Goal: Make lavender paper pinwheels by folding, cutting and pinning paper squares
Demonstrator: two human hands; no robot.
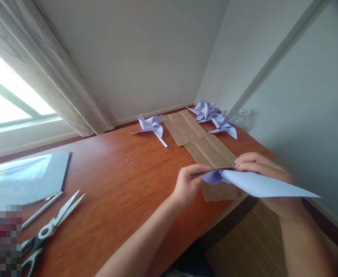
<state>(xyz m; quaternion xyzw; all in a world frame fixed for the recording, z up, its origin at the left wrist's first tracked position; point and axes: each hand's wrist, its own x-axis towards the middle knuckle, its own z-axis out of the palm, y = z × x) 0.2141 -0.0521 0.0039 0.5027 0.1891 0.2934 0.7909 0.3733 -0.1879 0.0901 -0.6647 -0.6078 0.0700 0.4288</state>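
A strip of brown corrugated cardboard [212, 150] lies across the right part of the table, its near part raised between my hands. My left hand [188, 182] is closed on the left edge of this raised part. Against its near side is a light purple paper pinwheel [252, 182], one long blade pointing right. My right hand [263, 165] is closed round the pinwheel, its fingertips touching the cardboard's right end. The pinwheel's centre and my right thumb are hidden. Part of the cardboard also shows below my hands.
A finished pinwheel on a white stick [161, 139] lies left of the cardboard. Several more pinwheels [206, 109] are piled at the back right. Tiny beads or pins [133, 158] are scattered mid-table. Open scissors [52, 227] and a clear packet [27, 173] lie at the left.
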